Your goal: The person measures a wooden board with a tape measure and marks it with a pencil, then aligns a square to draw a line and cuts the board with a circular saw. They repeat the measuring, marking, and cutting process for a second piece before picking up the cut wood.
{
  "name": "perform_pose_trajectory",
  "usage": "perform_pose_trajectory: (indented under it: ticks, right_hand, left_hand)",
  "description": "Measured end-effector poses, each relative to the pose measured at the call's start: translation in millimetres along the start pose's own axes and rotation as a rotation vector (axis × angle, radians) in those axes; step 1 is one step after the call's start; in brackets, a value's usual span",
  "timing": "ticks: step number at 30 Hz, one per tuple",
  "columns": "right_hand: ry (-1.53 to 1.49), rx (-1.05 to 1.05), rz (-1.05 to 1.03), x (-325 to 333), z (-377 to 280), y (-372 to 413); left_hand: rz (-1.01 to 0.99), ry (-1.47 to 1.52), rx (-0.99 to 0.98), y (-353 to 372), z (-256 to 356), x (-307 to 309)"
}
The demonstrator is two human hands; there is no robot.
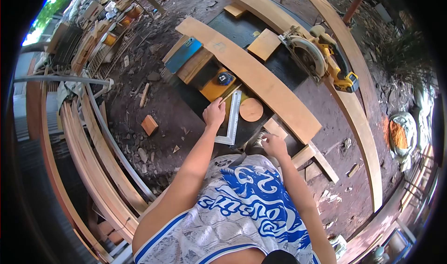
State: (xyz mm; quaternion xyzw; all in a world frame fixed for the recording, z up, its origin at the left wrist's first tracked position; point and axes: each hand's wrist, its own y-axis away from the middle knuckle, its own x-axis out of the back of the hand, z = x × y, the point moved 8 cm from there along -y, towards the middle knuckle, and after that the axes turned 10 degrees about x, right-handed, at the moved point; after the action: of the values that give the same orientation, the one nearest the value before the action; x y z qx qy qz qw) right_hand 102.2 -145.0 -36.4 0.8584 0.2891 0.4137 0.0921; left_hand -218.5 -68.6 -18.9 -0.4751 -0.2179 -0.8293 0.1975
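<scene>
My left hand (214,113) is closed around a thin, pencil-like stick (231,93) that points up and to the right. Just beside it lies a metal L-shaped square (234,117), with a round wooden disc (251,109) to its right. Past the fingers, a tape measure (225,79) rests on a yellowish wood block (212,89). My right hand (274,145) is curled up near a small pale wood piece (275,127); whether anything is in its fingers cannot be made out. A wide wooden board (265,80) runs diagonally beyond both hands.
A yellow cordless circular saw (321,59) sits on a long curved board (347,106) at the right. A blue phone (184,55) lies at the bench's far left. Stacked planks (93,157) stand at the left, and a wood offcut (149,125) is on the dirt ground.
</scene>
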Motion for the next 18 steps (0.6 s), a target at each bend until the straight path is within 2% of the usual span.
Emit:
perform_pose_trajectory:
  ticks: [4,7,11,13,15,17,18]
  right_hand:
    - [-0.101,-0.016,0.087,12,-8,0]
    - [-0.133,-0.042,0.129,13,-10,9]
    - [-0.158,-0.086,0.124,1,-4,23]
    - [-0.152,-0.069,0.125,-3,1,27]
    - [-0.154,-0.076,0.118,-5,6,30]
    - [-0.155,-0.076,0.112,-5,6,29]
    - [-0.173,-0.080,0.122,-1,2,29]
  left_hand:
    - [-0.056,-0.114,-0.089,-18,17,-10]
    - [-0.012,-0.176,-0.180,-24,25,-14]
    - [-0.091,-0.062,-0.124,-28,36,-10]
    - [0.112,0.073,-0.166,-27,57,16]
    - [0.137,0.107,-0.165,-39,70,19]
    - [0.250,0.062,-0.421,-42,101,31]
    - [0.177,-0.050,-0.459,-56,96,12]
